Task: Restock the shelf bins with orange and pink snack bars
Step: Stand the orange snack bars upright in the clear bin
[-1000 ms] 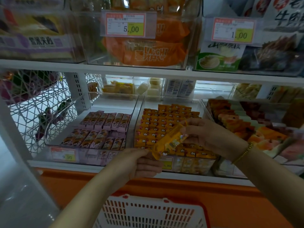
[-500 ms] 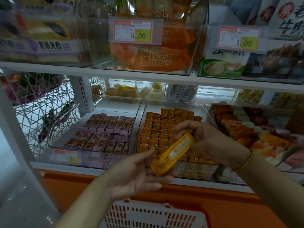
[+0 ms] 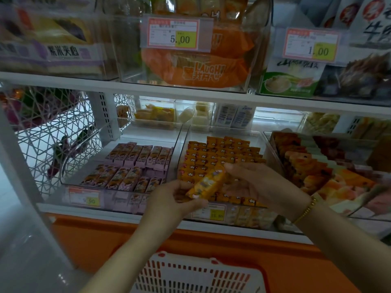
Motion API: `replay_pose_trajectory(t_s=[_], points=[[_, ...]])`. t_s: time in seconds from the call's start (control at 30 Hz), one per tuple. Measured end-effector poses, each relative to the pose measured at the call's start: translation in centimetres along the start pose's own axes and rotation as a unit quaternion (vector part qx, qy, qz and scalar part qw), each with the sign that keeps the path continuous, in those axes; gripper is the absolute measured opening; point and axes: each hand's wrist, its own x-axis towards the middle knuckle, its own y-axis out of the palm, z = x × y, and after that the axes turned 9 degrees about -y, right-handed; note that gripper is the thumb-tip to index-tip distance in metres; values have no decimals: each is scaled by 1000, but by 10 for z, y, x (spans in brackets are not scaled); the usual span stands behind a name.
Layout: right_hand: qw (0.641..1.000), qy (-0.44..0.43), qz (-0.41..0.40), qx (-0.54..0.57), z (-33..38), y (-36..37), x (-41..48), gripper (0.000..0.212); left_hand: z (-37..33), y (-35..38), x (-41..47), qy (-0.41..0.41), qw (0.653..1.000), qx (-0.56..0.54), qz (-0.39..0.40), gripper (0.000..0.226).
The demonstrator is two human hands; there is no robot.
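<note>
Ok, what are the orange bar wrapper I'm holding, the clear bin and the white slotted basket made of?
Orange snack bar wrapper: glossy plastic film, probably; shiny, crinkled. Clear rectangular bin: rigid transparent plastic, likely acrylic; contents show through. White slotted basket: matte moulded plastic, given its even slots.

- The left bin (image 3: 69, 166) and the right bin (image 3: 222, 130) sat side by side on the shelf (image 3: 110, 212).
- The basket (image 3: 190, 273) was below, before it.
- The bar (image 3: 206, 183) was over the right bin's front.

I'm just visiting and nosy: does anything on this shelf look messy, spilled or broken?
Nothing looks spilled or damaged. The only oddity: the pink bin is sparsely filled, with bare floor behind its two rows, while the orange bin is nearly full.
</note>
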Motion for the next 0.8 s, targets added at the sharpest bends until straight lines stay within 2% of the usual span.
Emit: replay_pose_trajectory(t_s=[0.1,0.23,0.33,0.4,0.47,0.53,0.67,0.8], points=[[999,21,-20,16,-3,3,3,37,0,6,-4,58,998,34,-12,34],[998,14,-45,44,-5,-1,7,26,2,7,1,66,998,14,-5,38],[987,-52,-112,108,-2,-8,17,27,6,-1,9,65,995,-33,-73,42],[975,-98,-165,110,-1,-14,31,30,9,-7,16,82,989,-2,-124,41],[968,-126,-205,65,-1,-21,56,29,12,-9,21,116,978,63,-159,37],[960,-142,-241,-28,-1,-28,85,27,15,-9,25,156,962,117,-191,33],[892,-207,-295,-274,7,-34,137,31,26,-15,38,152,965,136,-163,37],[866,-230,-289,-337,8,-29,180,22,30,-22,45,134,971,128,-151,38]])
